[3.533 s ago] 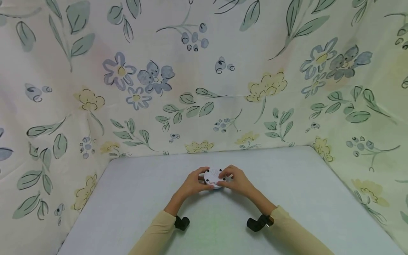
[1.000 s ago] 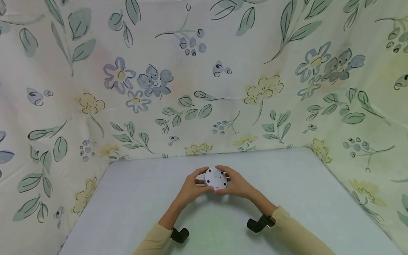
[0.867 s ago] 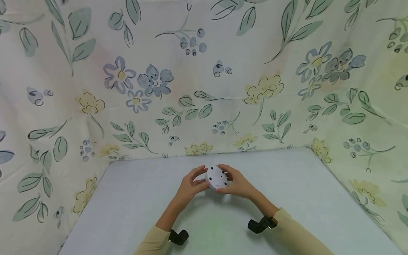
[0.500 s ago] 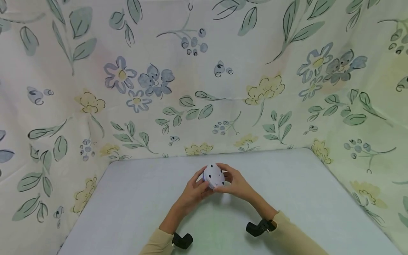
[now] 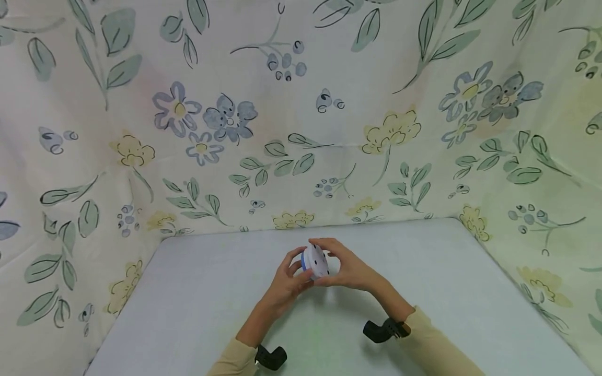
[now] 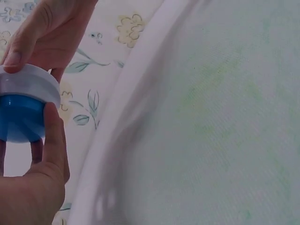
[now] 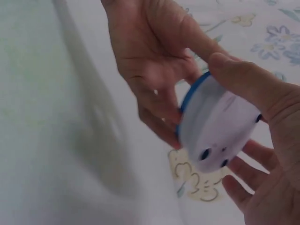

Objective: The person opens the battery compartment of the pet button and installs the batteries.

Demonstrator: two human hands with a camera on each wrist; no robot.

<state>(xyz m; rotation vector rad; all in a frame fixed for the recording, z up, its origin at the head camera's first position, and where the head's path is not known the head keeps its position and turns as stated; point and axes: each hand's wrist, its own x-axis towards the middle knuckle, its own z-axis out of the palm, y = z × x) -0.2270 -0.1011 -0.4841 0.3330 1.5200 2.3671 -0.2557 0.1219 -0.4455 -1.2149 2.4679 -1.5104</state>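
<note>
2 hands meet over the middle of the pale tabletop (image 5: pixel 197 292) and share 1 small round device (image 5: pixel 315 261), which is lifted off the surface and turned on edge. This round device has a white body with a few small dark holes in its flat face and a blue part on the opposite side; the right wrist view shows the blue rim facing the left hand, and the left wrist view shows the blue part (image 6: pixel 21 117) below a white ring. The left hand (image 5: pixel 287 279) grips it with thumb and fingers curled round the blue side, the thumb running up along its edge in the left wrist view (image 6: pixel 33 183). The right hand (image 5: pixel 350 266) holds the white side, thumb pressed across the top of the rim and fingers curled beneath it, as the right wrist view shows (image 7: pixel 267 154). Both forearms wear tan sleeves (image 5: pixel 437 350), each with a black camera mount (image 5: pixel 381 330) at the wrist. Behind and beside the tabletop hangs a cream floral cloth (image 5: pixel 301 115) printed with blue and yellow flowers and green leaves.
</note>
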